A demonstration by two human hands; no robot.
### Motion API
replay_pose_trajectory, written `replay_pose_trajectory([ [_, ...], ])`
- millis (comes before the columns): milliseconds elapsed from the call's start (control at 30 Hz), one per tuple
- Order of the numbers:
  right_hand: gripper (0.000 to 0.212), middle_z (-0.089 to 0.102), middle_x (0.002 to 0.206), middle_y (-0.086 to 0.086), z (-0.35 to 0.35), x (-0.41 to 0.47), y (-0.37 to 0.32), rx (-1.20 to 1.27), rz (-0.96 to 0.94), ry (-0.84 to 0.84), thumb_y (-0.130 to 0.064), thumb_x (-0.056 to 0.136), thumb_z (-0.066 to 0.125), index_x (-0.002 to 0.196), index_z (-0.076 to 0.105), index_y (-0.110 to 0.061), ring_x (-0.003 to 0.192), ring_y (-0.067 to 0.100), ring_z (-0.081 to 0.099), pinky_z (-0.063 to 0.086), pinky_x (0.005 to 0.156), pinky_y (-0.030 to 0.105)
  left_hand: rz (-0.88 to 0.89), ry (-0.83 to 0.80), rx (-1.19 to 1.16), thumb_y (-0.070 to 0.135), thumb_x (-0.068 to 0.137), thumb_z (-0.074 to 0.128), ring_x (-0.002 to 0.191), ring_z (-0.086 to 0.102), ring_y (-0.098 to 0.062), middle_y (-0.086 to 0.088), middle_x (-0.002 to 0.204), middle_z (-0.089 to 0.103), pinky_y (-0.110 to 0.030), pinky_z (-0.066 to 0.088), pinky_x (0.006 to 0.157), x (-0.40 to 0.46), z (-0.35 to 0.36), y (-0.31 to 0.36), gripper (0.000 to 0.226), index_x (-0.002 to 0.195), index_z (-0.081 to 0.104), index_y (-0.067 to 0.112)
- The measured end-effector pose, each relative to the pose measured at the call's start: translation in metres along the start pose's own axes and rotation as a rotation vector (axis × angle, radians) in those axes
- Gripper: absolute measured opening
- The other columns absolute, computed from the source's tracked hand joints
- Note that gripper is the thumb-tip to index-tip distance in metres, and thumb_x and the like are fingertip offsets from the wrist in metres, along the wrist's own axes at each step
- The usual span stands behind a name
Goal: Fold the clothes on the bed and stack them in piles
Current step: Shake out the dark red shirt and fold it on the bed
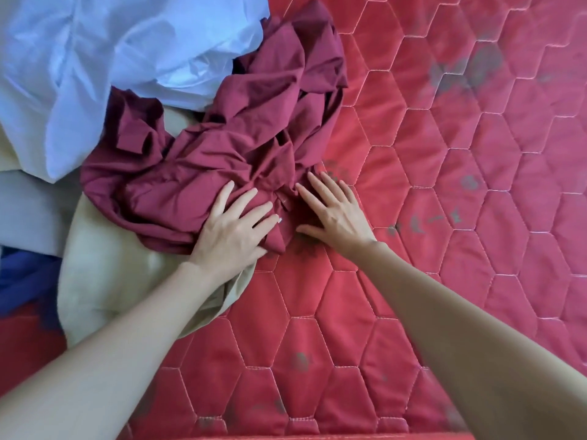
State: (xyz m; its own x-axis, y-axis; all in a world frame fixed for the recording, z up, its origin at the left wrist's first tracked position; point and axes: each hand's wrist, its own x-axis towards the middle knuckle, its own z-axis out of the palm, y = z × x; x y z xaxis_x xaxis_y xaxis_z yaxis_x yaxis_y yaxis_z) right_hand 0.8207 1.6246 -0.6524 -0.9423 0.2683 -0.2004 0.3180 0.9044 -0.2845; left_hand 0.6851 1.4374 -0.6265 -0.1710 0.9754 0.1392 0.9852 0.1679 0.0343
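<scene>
Far on your left, at the edge of the view, a bit of dark blue cloth (22,281) peeks out low down. Above it lies a flat grey cloth (28,214). At the top left sits a big, puffy, pale blue cloth (95,58), all crumpled. A tan cloth (104,281) spreads out under the pile and reaches down toward you.

Next comes the dark red cloth (222,147). It is bunched up in a heap, not folded yet. It lies partly on the tan cloth and partly on the bed, and its top end touches the pale blue cloth.

Your left hand (232,230) rests flat on the near edge of the dark red cloth. The fingers are straight and spread wide apart, and they press down on the cloth. The hand is not pinching or gripping anything.

Your right hand (333,214) is just beside your left one. Its fingers are straight and spread too. The fingertips reach the edge of the dark red cloth, and the palm lies on the bed. You cannot tell if the thumb touches the cloth. This hand holds nothing.

Both of your arms are bare and stretch out from the bottom of the view.

To your right is the red quilted mattress (476,185). It has stitched six-sided shapes all over it and some faded grey marks.
</scene>
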Motion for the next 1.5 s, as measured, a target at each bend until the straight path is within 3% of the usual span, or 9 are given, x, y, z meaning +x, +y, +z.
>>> replay_pose_trajectory([
  [167, 0.037, 0.063, 0.125, 0.01, -0.012, 0.01, 0.008, -0.07, -0.152, 0.154, -0.006, 0.085, 0.063, 0.122, 0.064, -0.006, 0.116, 0.031, 0.059, 0.054, 0.09, 0.04, -0.132, 0.085, -0.248, 0.018, 0.076, 0.058, 0.094, 0.069, -0.025, -0.001, 0.089, 0.075, -0.056, 0.039, 0.102, 0.009, -0.016, 0.005, 0.025, 0.089, 0.078, 0.011],
  [300, 0.025, 0.062, 0.105, 0.008, -0.038, 0.011, 0.008, -0.048, -0.022, 0.022, -0.003, 0.093, 0.045, 0.111, 0.062, -0.008, 0.1, 0.031, 0.056, 0.05, 0.075, 0.043, -0.383, 0.041, -0.431, 0.004, 0.072, 0.062, 0.077, 0.069, -0.031, -0.012, 0.076, 0.072, -0.045, 0.052, 0.088, 0.022, -0.053, 0.008, 0.022, 0.089, 0.076, 0.001],
  [467, 0.017, 0.064, 0.083, 0.003, -0.115, -0.011, -0.015, 0.069, 0.098, 0.329, -0.007, 0.087, 0.062, 0.1, 0.071, -0.013, 0.079, 0.025, 0.063, 0.042, 0.046, 0.029, -0.575, 0.2, -0.477, 0.014, 0.083, 0.072, 0.062, 0.064, -0.035, -0.016, 0.068, 0.068, -0.043, 0.052, 0.061, 0.041, -0.128, 0.012, 0.018, 0.099, 0.074, 0.007],
  [600, 0.014, 0.063, 0.095, -0.003, -0.218, -0.04, -0.035, 0.179, 0.127, 0.475, -0.02, 0.095, 0.057, 0.102, 0.067, -0.015, 0.079, 0.019, 0.062, 0.041, 0.053, 0.027, -0.63, 0.423, -0.589, 0.023, 0.085, 0.071, 0.07, 0.066, -0.032, -0.011, 0.078, 0.072, -0.043, 0.051, 0.07, 0.06, -0.221, 0.017, 0.023, 0.1, 0.07, 0.006],
  [767, 0.011, 0.066, 0.095, 0.003, -0.389, -0.081, -0.073, 0.272, 0.079, 0.679, -0.011, 0.094, 0.057, 0.101, 0.063, -0.006, 0.08, 0.026, 0.062, 0.05, 0.065, 0.039, -0.61, 0.573, -0.763, 0.018, 0.083, 0.072, 0.069, 0.057, 0.008, 0.019, 0.073, 0.062, -0.005, 0.038, 0.07, 0.095, -0.385, 0.023, 0.008, 0.087, 0.065, 0.022],
  [933, 0.01, 0.067, 0.096, 0.004, -0.579, -0.123, -0.117, 0.201, -0.025, 0.861, -0.011, 0.092, 0.06, 0.1, 0.064, -0.007, 0.087, 0.026, 0.063, 0.046, 0.074, 0.035, -0.441, 0.654, -0.706, 0.025, 0.084, 0.071, 0.063, 0.057, -0.022, -0.004, 0.068, 0.066, -0.037, 0.045, 0.067, 0.13, -0.564, 0.019, 0.01, 0.084, 0.066, 0.017],
  [1100, 0.012, 0.068, 0.094, -0.004, -0.722, -0.176, -0.157, 0.195, -0.094, 1.099, -0.017, 0.09, 0.064, 0.1, 0.068, -0.013, 0.085, 0.019, 0.063, 0.049, 0.075, 0.033, -0.242, 0.757, -0.777, 0.024, 0.082, 0.073, 0.072, 0.063, -0.003, 0.015, 0.078, 0.069, -0.033, 0.05, 0.078, 0.149, -0.713, 0.028, 0.009, 0.082, 0.066, 0.03],
  [1333, 0.013, 0.064, 0.078, -0.02, -0.766, -0.241, -0.182, 0.208, 0.031, 1.17, -0.025, 0.083, 0.07, 0.094, 0.073, -0.031, 0.077, 0.006, 0.062, 0.048, 0.075, 0.026, -0.139, 0.831, -0.692, 0.027, 0.079, 0.076, 0.062, 0.061, 0.004, 0.026, 0.068, 0.067, -0.006, 0.039, 0.06, 0.127, -0.763, 0.079, 0.016, 0.075, 0.064, 0.037],
  [1500, 0.028, 0.073, 0.074, -0.01, -0.731, -0.255, -0.198, 0.746, 0.213, 1.095, -0.012, 0.081, 0.072, 0.068, 0.073, -0.036, 0.069, 0.007, 0.066, 0.051, 0.065, 0.023, -0.316, 0.856, -0.722, 0.023, 0.082, 0.074, 0.055, 0.059, -0.011, 0.006, 0.058, 0.063, -0.018, 0.04, 0.055, 0.125, -0.731, 0.125, 0.019, 0.07, 0.066, 0.011],
])
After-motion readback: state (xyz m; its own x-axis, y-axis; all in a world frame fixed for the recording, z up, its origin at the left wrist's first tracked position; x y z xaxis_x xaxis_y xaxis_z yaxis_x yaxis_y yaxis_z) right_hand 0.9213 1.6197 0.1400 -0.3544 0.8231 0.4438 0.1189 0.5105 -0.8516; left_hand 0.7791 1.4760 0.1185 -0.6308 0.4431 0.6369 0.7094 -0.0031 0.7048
